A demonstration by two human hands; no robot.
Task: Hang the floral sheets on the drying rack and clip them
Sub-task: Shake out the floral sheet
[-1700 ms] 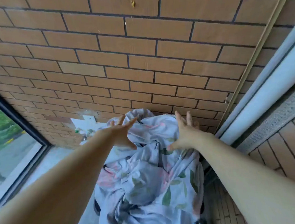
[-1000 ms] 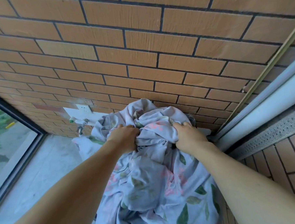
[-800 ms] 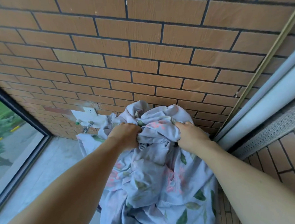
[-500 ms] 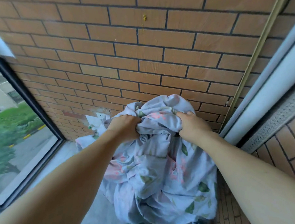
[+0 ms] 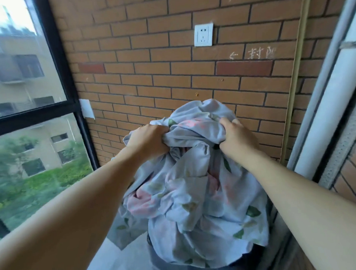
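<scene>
Gripping the floral sheets (image 5: 195,185) w/ both fists, you've got the bundle bunched up in front of the brick wall (image 5: 160,78). Left hand (image 5: 151,141) is clamped on a wad at the top left, right hand (image 5: 237,137) clamped on the top right, fingers buried in cloth. Probably a two-point hold so the weight hangs evenly & you can find an edge to spread. Lower folds drape over a dark container (image 5: 199,268) below; can't tell what it is. No rack or clips in view, so hanging isn't started. Writing: chalk arrow & characters (image 5: 253,54) on the bricks, too faint to read for sure. White socket (image 5: 203,35) above, no brand legible.
</scene>
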